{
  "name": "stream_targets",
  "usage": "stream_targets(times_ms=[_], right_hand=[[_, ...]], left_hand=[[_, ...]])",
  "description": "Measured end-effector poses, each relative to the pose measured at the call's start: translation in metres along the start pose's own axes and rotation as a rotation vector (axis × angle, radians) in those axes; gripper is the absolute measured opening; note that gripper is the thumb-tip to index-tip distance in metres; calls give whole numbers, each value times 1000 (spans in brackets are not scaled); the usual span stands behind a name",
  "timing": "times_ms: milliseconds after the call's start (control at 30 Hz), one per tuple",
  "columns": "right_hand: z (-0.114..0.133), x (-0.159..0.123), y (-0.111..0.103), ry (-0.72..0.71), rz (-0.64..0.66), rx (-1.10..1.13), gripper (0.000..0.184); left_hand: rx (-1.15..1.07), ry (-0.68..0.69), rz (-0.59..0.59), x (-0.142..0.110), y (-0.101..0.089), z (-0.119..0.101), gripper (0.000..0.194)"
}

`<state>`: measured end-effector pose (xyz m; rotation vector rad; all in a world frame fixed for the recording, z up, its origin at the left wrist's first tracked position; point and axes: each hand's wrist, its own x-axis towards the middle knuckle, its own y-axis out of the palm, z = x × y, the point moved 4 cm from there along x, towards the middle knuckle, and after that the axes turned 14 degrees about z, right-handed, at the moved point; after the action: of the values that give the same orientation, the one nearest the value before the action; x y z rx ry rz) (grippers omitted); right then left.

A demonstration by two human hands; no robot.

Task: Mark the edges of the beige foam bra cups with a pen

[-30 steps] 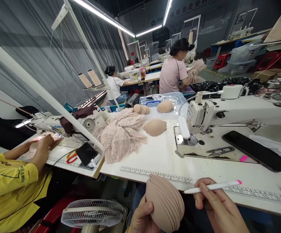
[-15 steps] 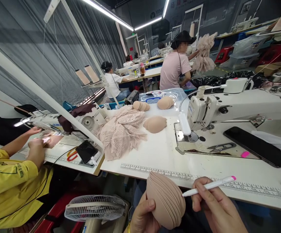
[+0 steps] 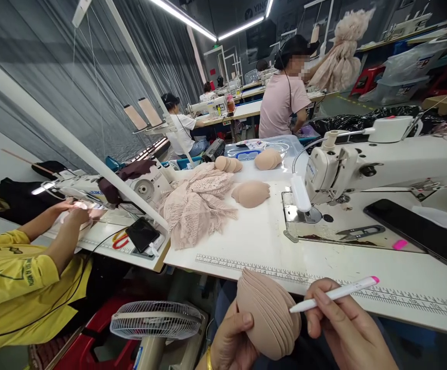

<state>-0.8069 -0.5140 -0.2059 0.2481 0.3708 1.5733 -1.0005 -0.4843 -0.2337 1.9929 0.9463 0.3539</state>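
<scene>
A fanned stack of beige bra cups [image 3: 267, 316] is gripped in my left hand [image 3: 233, 334], thumb on the near face, just below the table's front edge. My right hand [image 3: 341, 321] pinches a white marker pen [image 3: 341, 294] with a pink end. The pen's tip points left and is at the right edge of the stack; whether it touches I cannot tell. On the table ahead lie another beige cup pile [image 3: 251, 194] and a heap of pale pink lace fabric [image 3: 200, 205]. A pink pen cap [image 3: 399, 244] rests by the sewing machine.
A white sewing machine [image 3: 346, 164] stands to the right, with thread snips [image 3: 361, 233] and a black phone [image 3: 412, 231] on its bed. Further beige cups [image 3: 268, 159] sit behind on a clear plastic lid. A fan [image 3: 156, 319] stands low left, near a co-worker in yellow [image 3: 26, 288].
The view has shifted slightly. The cups in my left hand are fanned a little differently, and the pen stays close to their edge. A co-worker ahead has raised the ruffled fabric.
</scene>
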Motion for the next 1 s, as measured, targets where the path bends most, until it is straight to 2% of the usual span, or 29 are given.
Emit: stream_targets(times_ms=[167, 267, 433, 600, 667, 767, 833, 1000], right_hand=[[-6, -3, -11, -21, -8, -65, 40], [-13, -7, -10, 18, 7, -82, 40], [-11, -8, -4, 60, 32, 20, 43], [-4, -9, -3, 61, -10, -2, 43], [-3, -8, 1, 41, 25, -35, 44], [-4, -8, 3, 34, 84, -39, 43], [-5, -8, 1, 42, 79, -17, 43], [-9, -12, -9, 37, 49, -32, 38]], left_hand=[[-12, -20, -18, -6, -8, 1, 87], [-18, -17, 8, -4, 1, -2, 83], [29, -29, 7, 3, 19, -8, 82], [32, -32, 0, 2, 17, -7, 87], [22, -18, 31, 3, 17, -7, 88], [-2, 3, 43, 3, 18, -6, 79], [-26, 6, 31, 2, 16, -5, 76], [-54, -8, 6, 0, 12, -3, 93]])
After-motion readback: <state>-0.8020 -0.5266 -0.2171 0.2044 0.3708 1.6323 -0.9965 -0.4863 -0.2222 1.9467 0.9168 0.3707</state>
